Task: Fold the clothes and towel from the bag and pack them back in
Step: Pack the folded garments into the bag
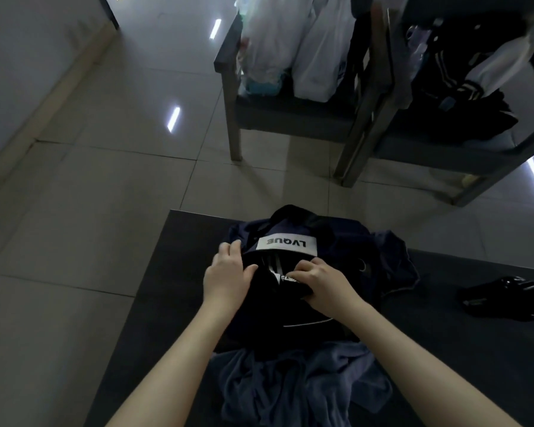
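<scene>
Bag: we see it dark blue on the table, its white label facing up.
Black garment: white-striped, at the bag's mouth, between both hands.
Left hand: fingers curled over the bag's left rim, thumb on the garment.
Right hand: pinches the garment's right side.
Towel: blue, crumpled, just near of the bag.
Chairs: far right, piled with clothes.
</scene>
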`<state>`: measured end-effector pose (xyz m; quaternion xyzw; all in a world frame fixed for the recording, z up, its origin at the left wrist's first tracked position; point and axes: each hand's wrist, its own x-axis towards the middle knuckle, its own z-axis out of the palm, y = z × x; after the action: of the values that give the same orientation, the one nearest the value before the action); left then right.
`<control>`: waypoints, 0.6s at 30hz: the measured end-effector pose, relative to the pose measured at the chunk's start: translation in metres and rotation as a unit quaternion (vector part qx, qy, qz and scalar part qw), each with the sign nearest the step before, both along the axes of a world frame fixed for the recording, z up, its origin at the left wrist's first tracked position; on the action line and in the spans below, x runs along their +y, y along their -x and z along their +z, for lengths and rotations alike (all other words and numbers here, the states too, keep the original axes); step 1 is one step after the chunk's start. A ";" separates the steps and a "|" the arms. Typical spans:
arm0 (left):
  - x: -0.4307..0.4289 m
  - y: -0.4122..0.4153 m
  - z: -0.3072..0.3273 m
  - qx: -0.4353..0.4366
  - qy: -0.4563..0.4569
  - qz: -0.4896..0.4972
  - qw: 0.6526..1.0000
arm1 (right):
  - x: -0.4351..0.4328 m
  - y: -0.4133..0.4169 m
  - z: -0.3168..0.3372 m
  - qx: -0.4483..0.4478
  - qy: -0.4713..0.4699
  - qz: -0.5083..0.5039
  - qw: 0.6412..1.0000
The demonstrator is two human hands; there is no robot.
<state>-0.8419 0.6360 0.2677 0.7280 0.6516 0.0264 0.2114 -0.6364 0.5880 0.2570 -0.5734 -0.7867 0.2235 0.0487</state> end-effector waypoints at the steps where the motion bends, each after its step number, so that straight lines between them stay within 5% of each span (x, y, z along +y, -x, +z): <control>1: 0.007 -0.002 -0.005 0.031 0.024 -0.004 0.999 | -0.002 0.001 -0.001 0.002 -0.010 -0.002 1.000; 11: 0.032 -0.007 -0.019 0.149 0.036 -0.103 0.983 | -0.020 -0.001 -0.003 0.010 -0.042 -0.017 0.999; 18: 0.044 -0.026 0.028 0.039 -0.094 -0.083 0.991 | -0.016 0.004 0.005 -0.008 -0.132 -0.048 0.990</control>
<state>-0.8162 0.6802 0.2957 0.7969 0.5911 0.0417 0.1178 -0.6404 0.5718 0.2616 -0.6007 -0.7812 0.1107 0.1285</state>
